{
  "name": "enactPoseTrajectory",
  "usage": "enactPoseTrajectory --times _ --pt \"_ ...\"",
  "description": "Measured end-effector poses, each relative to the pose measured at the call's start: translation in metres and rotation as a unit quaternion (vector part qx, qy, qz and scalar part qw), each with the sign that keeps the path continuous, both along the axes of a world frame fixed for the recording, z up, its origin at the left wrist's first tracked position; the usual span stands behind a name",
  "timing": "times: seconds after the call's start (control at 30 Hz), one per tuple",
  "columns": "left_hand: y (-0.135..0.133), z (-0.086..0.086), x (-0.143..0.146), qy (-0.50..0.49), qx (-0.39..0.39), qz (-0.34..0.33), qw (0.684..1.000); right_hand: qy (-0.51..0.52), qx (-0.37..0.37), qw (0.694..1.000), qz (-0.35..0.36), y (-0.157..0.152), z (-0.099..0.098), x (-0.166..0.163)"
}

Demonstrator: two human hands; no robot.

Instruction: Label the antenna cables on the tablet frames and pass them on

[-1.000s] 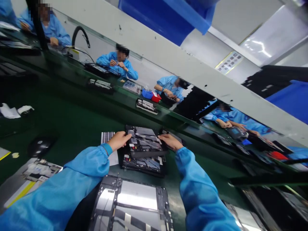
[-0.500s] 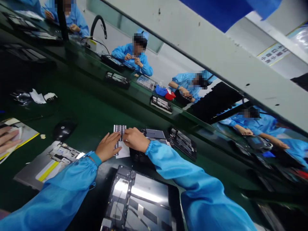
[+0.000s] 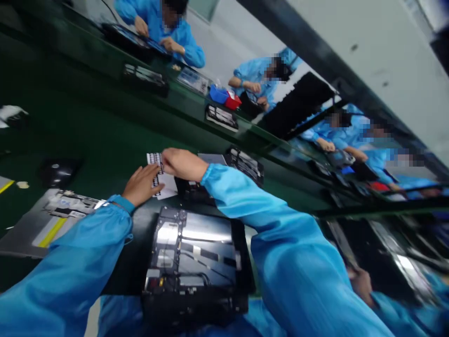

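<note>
A white sheet with rows of small black stickers (image 3: 170, 186) lies on the bench beyond the opened device. My left hand (image 3: 141, 184) rests flat on its left part, fingers stretched out. At the sheet's upper right edge, my right hand (image 3: 182, 164) has its fingers curled together. Whatever is between those fingertips is hidden. Closer to me is an opened tablet-like device (image 3: 206, 229), with metal plates, dark tape strips and cables showing inside. Under my right wrist sits another dark device (image 3: 194, 191), partly covered.
To the left lie a grey panel with a circuit board and yellow strip (image 3: 52, 229) and a black computer mouse (image 3: 58, 172). Trays of parts (image 3: 245, 164) stand beyond my right forearm. Co-workers in blue sit across the bench near blue (image 3: 219, 94) and red bins (image 3: 233, 101).
My view has swung right and down, bringing more of the opened device and a co-worker's hand at right into sight. Both hands stay at the sticker sheet; the right wrist has turned slightly.
</note>
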State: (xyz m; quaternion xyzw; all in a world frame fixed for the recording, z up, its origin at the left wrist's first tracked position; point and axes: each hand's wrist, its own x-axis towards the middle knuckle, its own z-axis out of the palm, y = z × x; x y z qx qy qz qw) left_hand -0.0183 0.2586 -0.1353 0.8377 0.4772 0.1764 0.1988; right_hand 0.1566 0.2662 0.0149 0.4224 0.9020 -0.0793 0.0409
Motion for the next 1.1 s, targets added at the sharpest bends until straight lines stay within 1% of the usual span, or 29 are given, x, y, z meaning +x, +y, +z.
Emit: enactPoseTrajectory --times 0.07,0.1,0.13,0.17,0.2,0.27,0.33,0.4,0.47,0.53,0.57,0.6,0.67,0.73,0.77,0.83,0.93,1.0,1.1 --pt "0.003 0.003 0.001 -0.002 0.007 -0.011 1.000 0.117 0.000 0.993 -0.035 -0.041 0.030 0.028" --pt "0.004 0.004 0.002 -0.005 0.013 -0.015 1.000 0.193 -0.009 0.980 -0.053 -0.068 0.042 0.042" --pt "0.005 0.006 0.002 -0.009 0.019 -0.017 1.000 0.269 -0.027 0.960 -0.075 -0.098 0.051 0.056" --pt "0.006 0.008 0.002 -0.015 0.026 -0.017 0.999 0.334 -0.052 0.936 -0.103 -0.130 0.055 0.068" --pt "0.006 0.012 0.002 -0.022 0.034 -0.015 0.999 0.379 -0.079 0.912 -0.136 -0.161 0.055 0.080" --pt "0.003 0.024 0.001 -0.040 0.054 -0.004 0.998 0.425 -0.120 0.873 -0.205 -0.216 0.046 0.099" --pt "-0.006 0.044 -0.003 -0.061 0.078 0.023 0.995 0.445 -0.126 0.849 -0.254 -0.259 0.029 0.111" --pt "-0.026 0.072 -0.007 -0.077 0.099 0.057 0.990 0.470 -0.105 0.836 -0.263 -0.290 0.012 0.118" --pt "-0.058 0.103 -0.011 -0.090 0.116 0.092 0.985 0.491 -0.053 0.827 -0.270 -0.313 -0.001 0.119" --pt "-0.100 0.131 -0.012 -0.103 0.128 0.111 0.980 0.492 0.004 0.823 -0.284 -0.329 -0.010 0.117" --pt "-0.123 0.141 -0.011 -0.107 0.126 0.100 0.981 0.489 0.021 0.824 -0.286 -0.335 -0.012 0.116" --pt "-0.146 0.147 -0.009 -0.115 0.129 0.073 0.982 0.487 0.029 0.826 -0.283 -0.339 -0.015 0.116" --pt "-0.187 0.149 -0.001 -0.130 0.140 -0.023 0.981 0.487 0.022 0.833 -0.262 -0.343 -0.018 0.114" --pt "-0.220 0.140 0.013 -0.136 0.155 -0.120 0.971 0.469 0.018 0.847 -0.250 -0.344 -0.021 0.114" --pt "-0.232 0.133 0.022 -0.135 0.163 -0.155 0.965 0.452 0.021 0.856 -0.250 -0.343 -0.023 0.114" --pt "-0.248 0.120 0.041 -0.131 0.180 -0.191 0.956 0.419 0.036 0.871 -0.256 -0.342 -0.028 0.114" --pt "-0.257 0.107 0.063 -0.128 0.204 -0.208 0.948 0.394 0.053 0.878 -0.265 -0.340 -0.038 0.114" --pt "-0.257 0.103 0.071 -0.121 0.204 -0.206 0.949 0.389 0.055 0.880 -0.268 -0.340 -0.043 0.114" --pt "-0.256 0.103 0.074 -0.113 0.198 -0.204 0.952 0.380 0.062 0.884 -0.267 -0.340 -0.047 0.114"
